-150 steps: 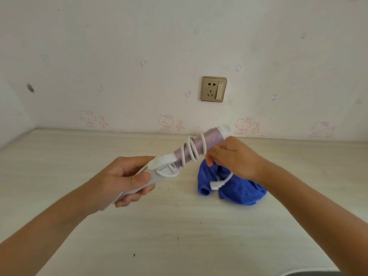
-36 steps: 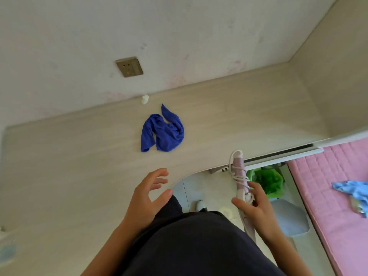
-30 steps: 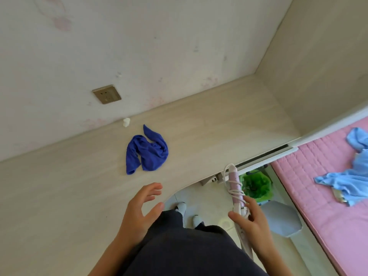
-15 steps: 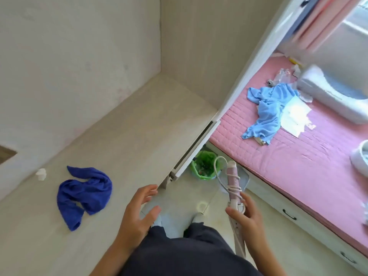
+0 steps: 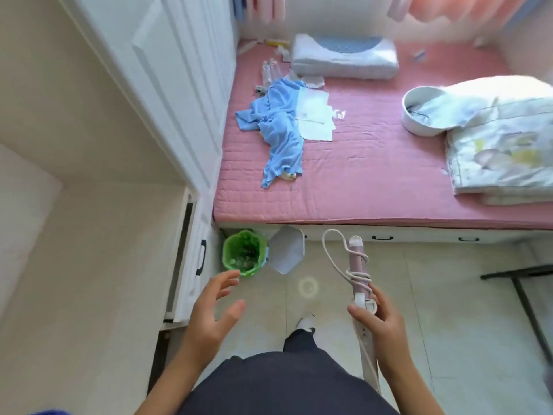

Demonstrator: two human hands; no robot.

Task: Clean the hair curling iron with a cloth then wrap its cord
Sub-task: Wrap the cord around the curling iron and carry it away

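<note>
Lower right of the frame, the right hand (image 5: 381, 326) grips the handle of the curling iron (image 5: 357, 260), barrel pointing up; its cord (image 5: 360, 277) is coiled around the barrel, one loop sticking out left; the left hand (image 5: 211, 314), lower centre, is open, fingers spread, holding nothing; a green bin (image 5: 244, 256) is above it.

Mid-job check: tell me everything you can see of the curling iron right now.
The pink-barrelled curling iron has a white tip cap, white clamp lever and long white plastic-looking handle. It is held nearly upright in view, tip away from the person, above the tiled floor. The right hand grips the top of its handle. Its white cord is wound a few turns round the lower barrel, one loose loop arching out left of the tip. The left hand is apart.
</note>
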